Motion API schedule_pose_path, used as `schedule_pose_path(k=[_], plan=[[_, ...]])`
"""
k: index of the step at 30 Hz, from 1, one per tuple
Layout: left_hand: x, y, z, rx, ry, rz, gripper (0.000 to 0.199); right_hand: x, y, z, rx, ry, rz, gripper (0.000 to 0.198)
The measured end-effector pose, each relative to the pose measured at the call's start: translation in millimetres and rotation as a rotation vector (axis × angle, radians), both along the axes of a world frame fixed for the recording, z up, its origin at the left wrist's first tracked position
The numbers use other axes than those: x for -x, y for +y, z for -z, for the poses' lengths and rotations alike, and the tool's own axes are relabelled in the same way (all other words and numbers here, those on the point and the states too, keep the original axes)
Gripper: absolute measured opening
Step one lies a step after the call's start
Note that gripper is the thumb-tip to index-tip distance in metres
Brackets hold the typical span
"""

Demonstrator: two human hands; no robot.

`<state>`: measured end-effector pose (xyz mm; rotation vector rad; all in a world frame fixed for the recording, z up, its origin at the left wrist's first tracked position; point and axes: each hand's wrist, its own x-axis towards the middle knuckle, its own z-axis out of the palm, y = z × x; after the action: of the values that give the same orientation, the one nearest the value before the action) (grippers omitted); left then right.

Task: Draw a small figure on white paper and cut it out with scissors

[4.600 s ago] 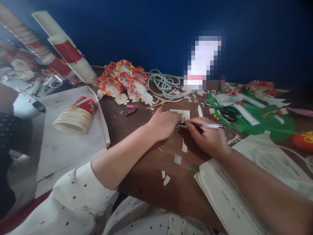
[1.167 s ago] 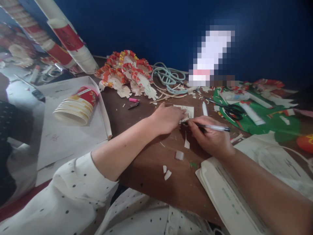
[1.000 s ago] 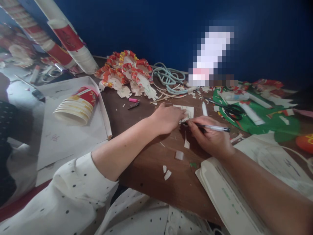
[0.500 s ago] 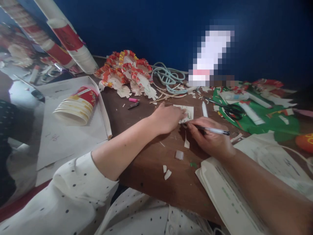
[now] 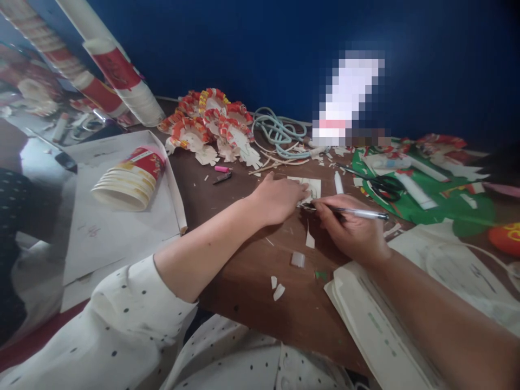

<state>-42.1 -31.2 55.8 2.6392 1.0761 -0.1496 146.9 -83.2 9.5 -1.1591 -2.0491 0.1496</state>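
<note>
A brown surface (image 5: 247, 303) spreads before me, littered with paper, in front of a dark blue wall (image 5: 227, 43). To my left, a shallow white tray (image 5: 114, 238) holds a nest of red-and-white paper cups (image 5: 129, 181) tipped on its side; to the right, a green sheet (image 5: 447, 208) lies under tubes and clippings. A heap of red-and-white paper cutouts (image 5: 215, 127) sits near the wall, beside a tangle of pale blue cord (image 5: 280, 130). At center, my left grip (image 5: 278, 200) rests palm down, fingers loosely spread over the near-left part of a white paper piece (image 5: 314, 186), which lies on the surface marked with dark lines. My right grip (image 5: 355, 233) is narrow, pinching a pen (image 5: 363, 214) close to its point, at the paper's near edge; whether the tip touches, I cannot tell. A pink cap (image 5: 222, 169) and two white scraps (image 5: 278, 292) lie apart from my fingers.
</note>
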Motion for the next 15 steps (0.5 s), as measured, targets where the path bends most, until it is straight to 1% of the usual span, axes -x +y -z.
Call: schedule_pose_path(k=[6, 11, 15], plan=[[-0.8, -0.7, -0.4, -0.003, -0.004, -0.01, 0.049, 0.7, 2.4, 3.2, 0.0, -0.017, -0.007, 0.011], [-0.7, -0.7, 1.0, -0.014, -0.013, -0.01, 0.047, 1.6, 2.3, 1.9, 0.005, -0.034, -0.009, 0.011], [-1.0, -1.1, -0.5, -0.012, 0.0, -0.014, 0.046, 2.3, 1.9, 1.1, -0.024, -0.04, -0.013, 0.01]])
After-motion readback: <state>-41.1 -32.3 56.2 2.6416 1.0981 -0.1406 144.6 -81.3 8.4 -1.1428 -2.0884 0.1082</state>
